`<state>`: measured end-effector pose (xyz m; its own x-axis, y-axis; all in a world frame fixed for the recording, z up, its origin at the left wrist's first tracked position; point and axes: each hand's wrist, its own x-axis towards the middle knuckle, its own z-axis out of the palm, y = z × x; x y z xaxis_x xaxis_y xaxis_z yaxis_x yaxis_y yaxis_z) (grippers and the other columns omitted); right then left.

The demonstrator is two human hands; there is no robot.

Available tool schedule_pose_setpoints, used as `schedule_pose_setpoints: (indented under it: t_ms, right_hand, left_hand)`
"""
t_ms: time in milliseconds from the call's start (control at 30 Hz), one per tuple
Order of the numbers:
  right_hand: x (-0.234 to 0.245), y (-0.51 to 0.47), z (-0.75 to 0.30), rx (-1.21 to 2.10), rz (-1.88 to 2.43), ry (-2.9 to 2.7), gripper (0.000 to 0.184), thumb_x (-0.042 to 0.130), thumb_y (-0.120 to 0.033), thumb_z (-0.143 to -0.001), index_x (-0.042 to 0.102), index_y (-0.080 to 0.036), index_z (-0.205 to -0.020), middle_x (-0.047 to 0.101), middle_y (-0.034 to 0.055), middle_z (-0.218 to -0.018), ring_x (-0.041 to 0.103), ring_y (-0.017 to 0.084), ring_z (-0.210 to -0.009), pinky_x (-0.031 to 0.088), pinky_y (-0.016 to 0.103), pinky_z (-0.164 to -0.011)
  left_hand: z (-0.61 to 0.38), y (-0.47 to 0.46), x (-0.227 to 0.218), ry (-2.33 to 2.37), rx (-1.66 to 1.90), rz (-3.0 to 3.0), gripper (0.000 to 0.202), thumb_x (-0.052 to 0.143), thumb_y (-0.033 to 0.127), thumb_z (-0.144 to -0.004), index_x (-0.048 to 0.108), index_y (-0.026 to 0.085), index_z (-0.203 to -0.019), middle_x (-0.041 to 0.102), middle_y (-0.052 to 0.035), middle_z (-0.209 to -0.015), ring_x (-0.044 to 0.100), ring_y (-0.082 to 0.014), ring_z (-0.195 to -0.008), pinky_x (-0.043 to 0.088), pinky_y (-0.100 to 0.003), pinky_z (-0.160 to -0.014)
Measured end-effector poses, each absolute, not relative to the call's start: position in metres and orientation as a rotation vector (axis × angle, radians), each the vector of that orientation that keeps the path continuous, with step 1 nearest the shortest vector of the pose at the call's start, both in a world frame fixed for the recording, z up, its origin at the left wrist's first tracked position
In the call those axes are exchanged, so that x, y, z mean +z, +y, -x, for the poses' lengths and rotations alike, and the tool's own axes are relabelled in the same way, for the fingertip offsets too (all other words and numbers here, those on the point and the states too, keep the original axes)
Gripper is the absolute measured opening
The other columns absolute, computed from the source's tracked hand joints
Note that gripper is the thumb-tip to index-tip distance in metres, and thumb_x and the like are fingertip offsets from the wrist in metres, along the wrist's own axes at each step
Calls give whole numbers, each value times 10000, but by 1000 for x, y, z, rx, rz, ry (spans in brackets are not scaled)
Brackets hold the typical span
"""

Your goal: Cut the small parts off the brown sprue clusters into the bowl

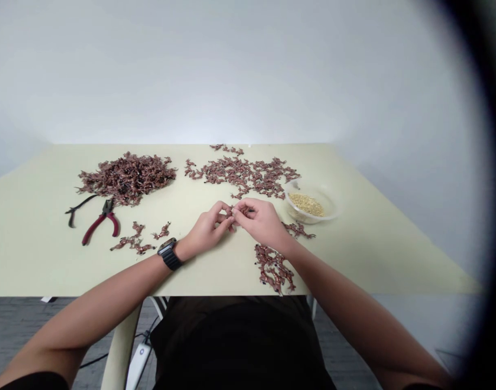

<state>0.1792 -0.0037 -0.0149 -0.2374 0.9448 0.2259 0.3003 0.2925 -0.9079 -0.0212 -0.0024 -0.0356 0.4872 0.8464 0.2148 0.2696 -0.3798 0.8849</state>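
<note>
Over the middle of the table, my left hand (pixel 205 230) and my right hand (pixel 264 223) meet, fingertips pinched together. Between them is a small brown figurine (pixel 230 212), apparently a horse, mostly covered by the fingers. Both hands grip it, though its far details are hidden. Just beyond lies a loose spread of similar brown figurines (pixel 235 172). Nearer my right forearm is another cluster of figurines (pixel 272 268). A clear plastic bowl (pixel 332 208) stands right of my right hand, holding many tiny gold-coloured pieces (pixel 307 205).
A heaped pile of brown figurines (pixel 128 176) occupies the back left. In front of it lie red-handled pliers (pixel 97 225) and a dark-handled tool (pixel 83 206). Several figurines (pixel 134 241) rest left of my watch (pixel 169 253). The table's front edge is close to my body.
</note>
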Motion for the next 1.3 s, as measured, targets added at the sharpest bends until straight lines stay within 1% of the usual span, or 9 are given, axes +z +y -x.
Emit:
schedule_pose_setpoints:
  t_ms: [233,467,633,733,900,1033,1167,1200,1300]
  right_hand:
    - [-13,-5,-177,913,1161,-1728,125,646,-303,-912,735,-218,-894,737,38,-801,691,204,-733,556,318,-681]
    - [-20,-4,-171,816,1187,-1686,134,644,-306,-901,727,-211,-859,700,31,-765,633,180,-697,532,297,-644]
    - [-15,2,-177,1138,1129,-1573,186,695,-376,-883,735,-199,-843,699,16,-749,595,139,-583,504,275,-564]
    - [-11,6,-182,1286,1068,-1525,228,742,-416,-863,747,-189,-847,693,12,-747,576,122,-569,495,267,-564]
    - [-14,7,-183,1243,1085,-1540,298,782,-481,-847,716,-191,-837,680,15,-745,565,126,-576,478,266,-538]
    - [-19,8,-180,1104,1118,-1563,285,785,-460,-844,649,-210,-850,645,-1,-753,597,145,-653,500,265,-569]
    - [-17,10,-183,1136,1028,-1571,336,786,-416,-844,686,-232,-1106,675,26,-917,664,181,-822,557,270,-605]
    - [-16,10,-184,1167,995,-1596,337,774,-416,-857,704,-234,-1131,688,39,-958,674,185,-835,573,281,-619]
    - [-13,12,-190,1182,972,-1650,258,770,-418,-868,771,-223,-1038,727,62,-991,694,190,-799,603,326,-666]
  left_hand:
    - [23,-3,-33,1037,843,-2135,159,487,378,-1081,482,228,-1134,735,-11,-806,656,-153,-654,444,-239,-655]
    - [24,4,-37,1120,823,-2384,96,435,330,-1093,464,240,-1076,690,-53,-861,638,-196,-708,400,-265,-649]
    - [23,6,-36,1097,889,-2446,105,421,316,-1105,485,234,-1093,701,-73,-914,650,-196,-756,419,-268,-669]
    - [22,4,-34,1088,911,-2435,112,437,326,-1103,496,230,-1108,729,-90,-969,668,-199,-788,447,-279,-702]
    - [21,-1,-30,1045,909,-2247,140,475,362,-1094,480,235,-1152,766,-63,-969,704,-178,-770,465,-264,-697]
    - [18,-4,-28,992,895,-2081,204,517,420,-1078,488,231,-1145,776,-41,-917,689,-162,-727,455,-255,-679]
    - [14,-1,-29,798,854,-1638,309,559,515,-1046,523,212,-1100,750,-51,-849,607,-142,-634,447,-260,-624]
    - [14,0,-30,731,829,-1515,318,578,518,-1035,531,208,-1090,740,-52,-834,592,-138,-616,449,-261,-613]
    - [14,4,-32,648,796,-1273,297,638,480,-1002,557,201,-1064,691,-29,-758,569,-124,-583,424,-241,-562]
